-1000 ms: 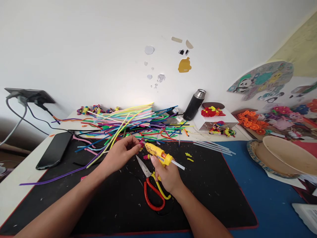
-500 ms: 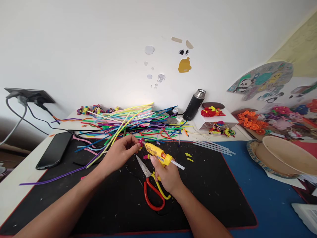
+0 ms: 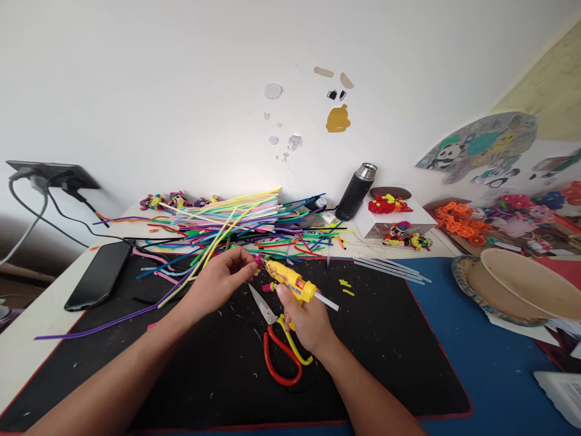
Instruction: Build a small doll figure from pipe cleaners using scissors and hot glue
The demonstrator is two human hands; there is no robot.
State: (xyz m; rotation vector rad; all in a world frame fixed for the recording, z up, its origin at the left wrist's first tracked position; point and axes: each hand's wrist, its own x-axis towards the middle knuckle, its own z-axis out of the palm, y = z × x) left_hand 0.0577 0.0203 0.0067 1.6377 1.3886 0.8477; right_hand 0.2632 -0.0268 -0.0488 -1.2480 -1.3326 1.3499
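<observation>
My right hand [image 3: 305, 319] is wrapped round a yellow glue gun [image 3: 284, 277], with a clear glue stick [image 3: 327, 301] poking out of its back end. Its tip points left at a small magenta fuzzy piece [image 3: 258, 261], which my left hand [image 3: 227, 275] pinches between thumb and fingertips. Whether tip and piece touch, I cannot tell. A second magenta and yellow fuzzy piece [image 3: 267, 288] shows just below the gun, near my right fingers; what supports it is unclear. Beneath, scissors [image 3: 282, 357] with one red and one yellow handle lie on the black mat [image 3: 381, 363].
Behind my hands lies a heap of coloured pipe cleaners [image 3: 236, 212]. A black phone [image 3: 98, 275] is at left. A black flask [image 3: 357, 192], a white box [image 3: 402, 227], several glue sticks [image 3: 393, 270] and a round basket [image 3: 476, 290] stand or lie to the right.
Almost nothing differs. The magenta piece in my left fingers shows slightly more clearly beside the glue gun's tip; both hands keep their places.
</observation>
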